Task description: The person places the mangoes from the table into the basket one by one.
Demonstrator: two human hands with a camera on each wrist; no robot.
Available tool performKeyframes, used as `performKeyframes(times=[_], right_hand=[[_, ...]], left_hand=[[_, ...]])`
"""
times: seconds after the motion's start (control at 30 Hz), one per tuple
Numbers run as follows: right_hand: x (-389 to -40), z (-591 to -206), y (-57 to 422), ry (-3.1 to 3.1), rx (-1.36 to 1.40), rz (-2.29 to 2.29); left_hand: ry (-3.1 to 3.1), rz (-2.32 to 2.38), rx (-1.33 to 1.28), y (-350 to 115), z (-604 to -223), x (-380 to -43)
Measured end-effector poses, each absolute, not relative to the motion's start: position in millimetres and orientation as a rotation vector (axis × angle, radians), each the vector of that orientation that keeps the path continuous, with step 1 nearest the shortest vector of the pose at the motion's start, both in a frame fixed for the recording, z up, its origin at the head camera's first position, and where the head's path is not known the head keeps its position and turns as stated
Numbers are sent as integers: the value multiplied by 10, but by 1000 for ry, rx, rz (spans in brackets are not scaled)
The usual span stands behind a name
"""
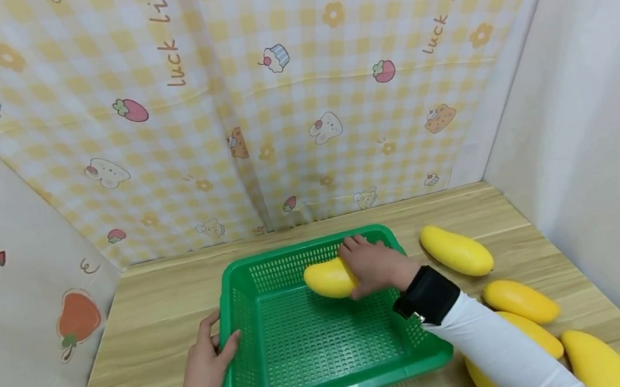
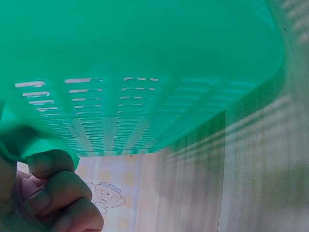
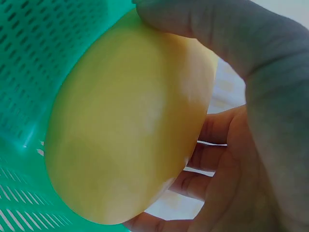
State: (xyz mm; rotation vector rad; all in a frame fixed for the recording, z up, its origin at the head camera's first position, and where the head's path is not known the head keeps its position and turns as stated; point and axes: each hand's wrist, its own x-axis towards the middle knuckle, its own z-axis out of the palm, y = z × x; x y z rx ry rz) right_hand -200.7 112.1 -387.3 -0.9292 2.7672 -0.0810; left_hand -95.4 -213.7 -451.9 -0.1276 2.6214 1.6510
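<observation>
A green plastic basket (image 1: 331, 342) with slotted walls stands on the wooden table. My left hand (image 1: 206, 367) grips its left rim, thumb on the inner side and fingers outside; the left wrist view shows those curled fingers (image 2: 67, 188) below the rim. A yellow mango (image 1: 329, 279) is in my right hand (image 1: 376, 265), over the back right part of the basket. In the right wrist view the thumb and fingers wrap around the mango (image 3: 130, 121). Whether the mango touches the basket floor I cannot tell.
Right of the basket lie several more mangoes, one at the back (image 1: 457, 250), one in the middle (image 1: 520, 301) and one at the front (image 1: 598, 359); my right sleeve (image 1: 501, 348) partly covers others. A checked cloth (image 1: 250, 109) hangs behind, with white sheets at both sides.
</observation>
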Motion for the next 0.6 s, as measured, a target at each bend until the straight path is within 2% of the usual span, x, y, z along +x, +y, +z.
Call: performKeyframes(times=[0.6], right_hand=[[-2016,-4150,1044,2819,-862,164]], left_hand=[[2601,1685,-120,-2133,-4509,-936]])
